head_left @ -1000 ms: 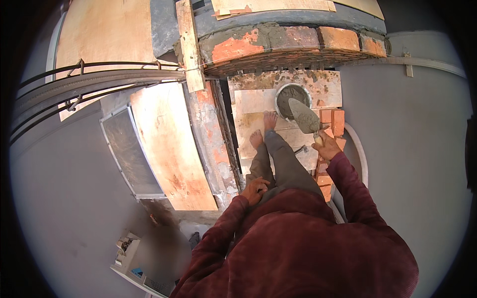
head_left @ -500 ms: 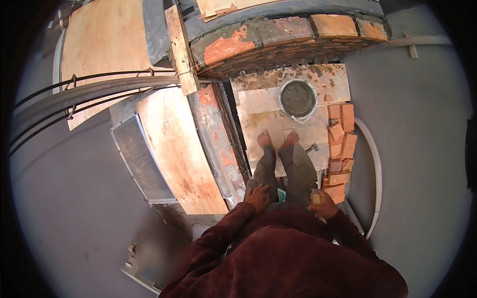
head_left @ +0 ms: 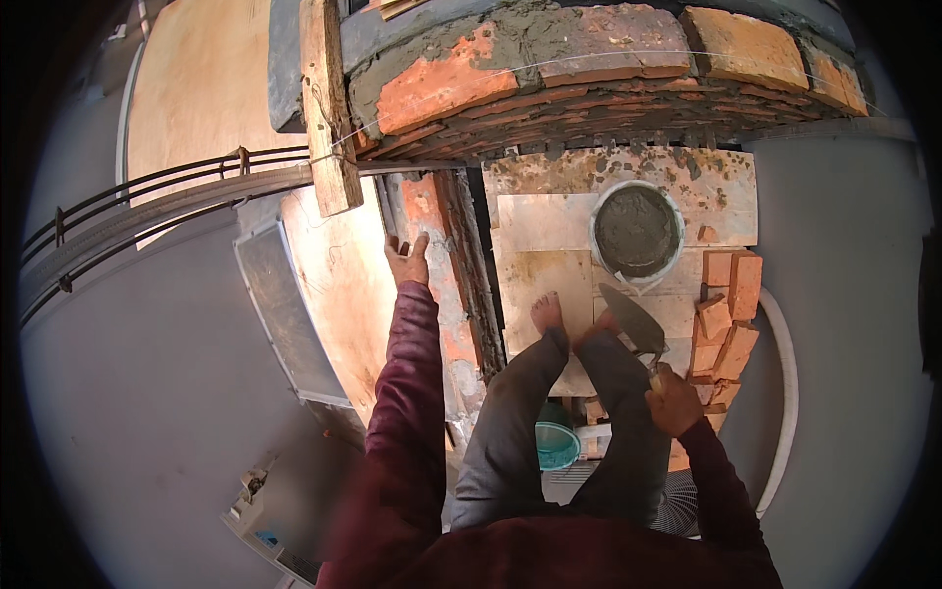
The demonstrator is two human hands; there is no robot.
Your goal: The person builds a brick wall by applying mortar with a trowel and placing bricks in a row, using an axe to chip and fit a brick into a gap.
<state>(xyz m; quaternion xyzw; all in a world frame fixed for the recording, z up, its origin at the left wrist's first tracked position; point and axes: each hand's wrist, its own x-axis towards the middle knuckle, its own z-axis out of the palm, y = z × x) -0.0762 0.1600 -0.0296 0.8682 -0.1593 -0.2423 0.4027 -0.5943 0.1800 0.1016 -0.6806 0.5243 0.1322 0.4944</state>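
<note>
My right hand (head_left: 673, 401) grips the wooden handle of a pointed trowel (head_left: 636, 322). Its grey blade extends over the boards near my right foot, below a round bucket (head_left: 593, 232) filled with wet grey mortar (head_left: 638, 231). My left hand (head_left: 408, 259) reaches forward with fingers spread and nothing in it, over or beside a mortar-smeared brick ledge (head_left: 437, 257); whether it touches is unclear. Ahead runs a brick wall (head_left: 628, 44) with mortar on top and a thin string along its face. A wooden batten (head_left: 329, 123) stands at the wall's left end, above my left hand.
Stacked bricks (head_left: 734, 319) line the right edge of the plank platform (head_left: 545, 270) under my bare feet. Black rods and a pipe (head_left: 177, 191) cross at left, near plywood sheets (head_left: 201, 74). A teal basin (head_left: 557, 447) sits below, between my legs. A pale hose (head_left: 788, 402) curves at right.
My left hand has left my thigh and stretched forward with its fingers spread. My right hand has brought the trowel forward, its blade now plainly visible. The view has shifted closer to the wall.
</note>
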